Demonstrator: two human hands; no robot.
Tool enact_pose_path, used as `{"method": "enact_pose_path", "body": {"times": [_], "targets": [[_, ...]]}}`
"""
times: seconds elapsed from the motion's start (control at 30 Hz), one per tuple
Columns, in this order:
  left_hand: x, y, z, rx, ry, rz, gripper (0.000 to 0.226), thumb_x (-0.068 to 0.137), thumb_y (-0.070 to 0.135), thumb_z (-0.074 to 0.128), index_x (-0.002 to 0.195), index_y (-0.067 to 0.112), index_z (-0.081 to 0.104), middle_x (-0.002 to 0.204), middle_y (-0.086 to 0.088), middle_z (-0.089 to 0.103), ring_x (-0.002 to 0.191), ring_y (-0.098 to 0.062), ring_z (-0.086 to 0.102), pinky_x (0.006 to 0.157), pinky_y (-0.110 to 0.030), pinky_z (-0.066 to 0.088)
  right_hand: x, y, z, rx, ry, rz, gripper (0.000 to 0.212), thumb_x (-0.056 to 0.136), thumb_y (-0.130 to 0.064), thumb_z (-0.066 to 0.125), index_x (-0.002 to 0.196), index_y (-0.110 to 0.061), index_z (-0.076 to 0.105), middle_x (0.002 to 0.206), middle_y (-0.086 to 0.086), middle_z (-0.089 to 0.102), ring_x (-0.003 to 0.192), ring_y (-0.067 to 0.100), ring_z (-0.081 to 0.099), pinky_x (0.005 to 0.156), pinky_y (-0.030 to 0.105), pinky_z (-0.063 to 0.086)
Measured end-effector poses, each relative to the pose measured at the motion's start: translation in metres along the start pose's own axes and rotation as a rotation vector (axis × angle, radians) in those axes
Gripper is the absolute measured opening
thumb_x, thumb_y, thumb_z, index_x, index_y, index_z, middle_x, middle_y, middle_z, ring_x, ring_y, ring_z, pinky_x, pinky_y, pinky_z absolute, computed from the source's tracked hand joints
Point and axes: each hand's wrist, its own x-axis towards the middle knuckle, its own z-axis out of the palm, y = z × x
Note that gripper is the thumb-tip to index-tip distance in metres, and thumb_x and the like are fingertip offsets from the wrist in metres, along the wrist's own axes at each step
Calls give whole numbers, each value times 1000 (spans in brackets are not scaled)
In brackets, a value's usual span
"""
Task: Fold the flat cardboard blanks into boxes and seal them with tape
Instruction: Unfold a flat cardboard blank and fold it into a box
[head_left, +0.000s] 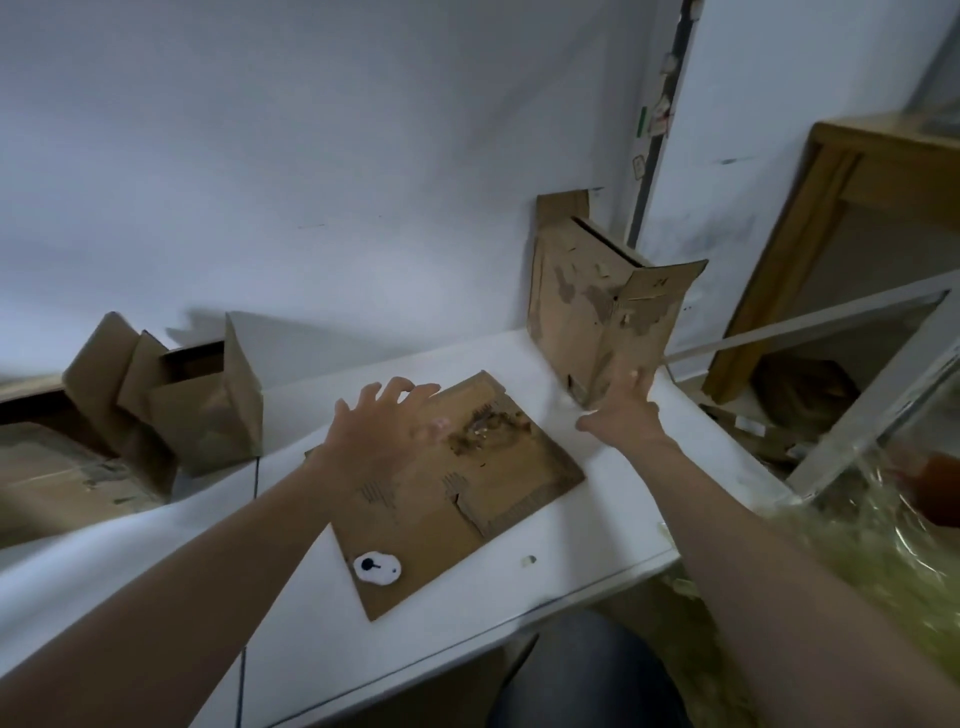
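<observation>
Head view, looking down over both forearms onto the white tabletop (597, 509). Dead centre lies the flat cardboard blank (467, 493), skewed, its long axis running from the near-left corner, with a white sticker, up toward the far right. The left hand (384, 421) is spread wide, fingers splayed, over the blank's far-left edge; whether the palm is pressing on it or just above it, I can't tell, the hand is blurred. It grips nothing.

Out to the right, the right hand (623, 405) is open too, fingers reaching up against the lower corner of the upright box (602, 306) that stands at the far right end of the tabletop by the wall. The fingertips look to be touching that cardboard, but no closed grip shows.

So the blank sits between the two arms, nearer the left hand, and the right hand is busy beyond it. My read: the upright box is being shoved clear or steadied, and the blank is the next piece to work. The left hand is best placed to lift its far edge.

Off to the far left, a folded box (202, 400) sits apart with flaps up.
</observation>
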Motion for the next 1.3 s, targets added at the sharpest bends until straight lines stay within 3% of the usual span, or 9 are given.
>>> {"method": "enact_pose_path", "body": {"times": [0.13, 0.23, 0.37, 0.43, 0.5, 0.6, 1.07, 1.2, 1.3], "targets": [[-42, -33, -5, 42, -30, -31, 89, 79, 81, -7, 152, 43, 28, 154, 7, 37, 141, -31, 40, 105, -59, 43, -39, -34, 12, 57, -29, -236, 112, 80, -23, 79, 157, -40, 0, 164, 6, 20, 138, 40, 39, 103, 51, 48], [-80, -60, -8, 47, -73, -61, 78, 85, 79, 1, 151, 44, 23, 156, 7, 34, 141, -31, 39, 105, -60, 42, -73, -68, 32, -72, -104, -310, 104, 79, -27, 78, 155, -41, 8, 162, 3, 19, 134, 38, 42, 101, 54, 48], [-139, -91, -6, 25, -104, -108, 75, 89, 81, 27, 153, 41, 26, 157, 8, 32, 142, -27, 38, 107, -57, 41, -125, -105, 63, -161, -200, -444, 84, 80, -31, 75, 149, -30, 26, 136, 4, 47, 99, 22, 57, 78, 40, 54], [-168, -101, -3, 7, -144, -124, 76, 88, 82, 31, 153, 43, 25, 158, 8, 30, 145, -28, 34, 111, -58, 36, -151, -118, 80, -188, -274, -466, 76, 83, -32, 76, 147, -27, 36, 133, 0, 54, 106, 20, 59, 76, 35, 53], [-192, -109, 1, -8, -157, -137, 74, 88, 82, 32, 152, 46, 23, 160, 8, 28, 146, -29, 32, 112, -59, 33, -174, -128, 96, -200, -334, -479, 63, 82, -32, 78, 139, -27, 51, 139, -3, 55, 117, 20, 58, 92, 40, 54], [-215, -117, 3, -18, -168, -139, 72, 89, 81, 32, 152, 46, 23, 161, 7, 27, 146, -29, 31, 111, -59, 33, -196, -134, 116, -308, -364, -523, 46, 85, -31, 77, 129, -30, 62, 136, -6, 58, 117, 18, 57, 98, 39, 51], [-179, -75, 20, -107, -161, -91, 77, 87, 77, 49, 151, 37, 35, 157, 6, 33, 141, -27, 37, 107, -54, 41, -180, -119, 145, -400, -323, -692, 22, 89, -45, 71, 107, -34, 66, 105, -8, 65, 95, 15, 60, 83, 37, 57], [-152, -63, 30, -98, -155, -76, 71, 90, 66, 55, 150, 34, 37, 155, 0, 37, 137, -29, 43, 103, -53, 47, -167, -113, 142, -407, -295, -817, 20, 87, -54, 69, 92, -35, 71, 86, -17, 65, 82, 5, 57, 59, 21, 39], [-142, -64, 36, -92, -167, -73, 67, 91, 54, 62, 149, 35, 36, 154, -1, 37, 134, -31, 45, 101, -52, 49, -159, -103, 146, -298, -361, -810, 21, 81, -49, 79, 92, -31, 75, 88, -16, 66, 82, 3, 56, 61, 19, 40]]}}
